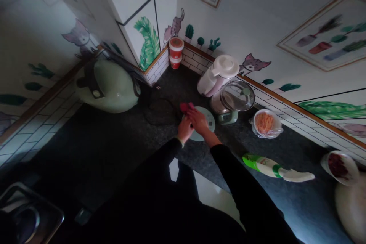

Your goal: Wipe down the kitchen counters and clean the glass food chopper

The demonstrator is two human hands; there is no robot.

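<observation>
A crumpled pink-red cloth [185, 107] is under the fingers of my right hand [198, 119], over the left side of a round pale-green appliance base [197, 136]. That base lies on the dark countertop and has a small panel on its right edge. My left hand [185, 129] is closed at the base's left edge, close against my right hand. Its fingertips are partly hidden, so what they grip is unclear. Just right of the base stands a glass pot [216, 103] with a green handle, its glass lid [238, 95] tilted over it.
A white jug [219, 74] and two stacked red tubs [176, 51] stand by the wall. At left sits a pale-green rounded appliance [114, 87]. On the right are a bowl of orange shreds [265, 123], a green-and-white spray bottle [265, 166] and a bowl of dark red food [340, 166].
</observation>
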